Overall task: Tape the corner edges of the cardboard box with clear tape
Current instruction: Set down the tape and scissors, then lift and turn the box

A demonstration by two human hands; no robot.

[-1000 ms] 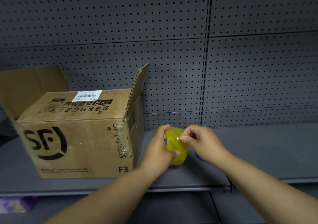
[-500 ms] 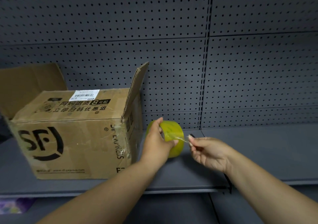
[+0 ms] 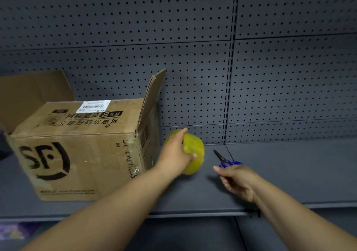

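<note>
Head view: left hand (image 3: 173, 156) stays clamped on the tape roll (image 3: 194, 154) at frame centre beside the cardboard box (image 3: 77, 150); right hand (image 3: 236, 179) has released the tape, fingers loosely apart, near newly visible scissors (image 3: 225, 159).

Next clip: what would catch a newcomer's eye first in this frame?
The yellow-green tape roll at centre, held by the left hand, stands out against the grey shelf. Left of it sits a worn cardboard box with bold black lettering and raised flaps. Blue-handled scissors lie just beyond the right hand.
</note>
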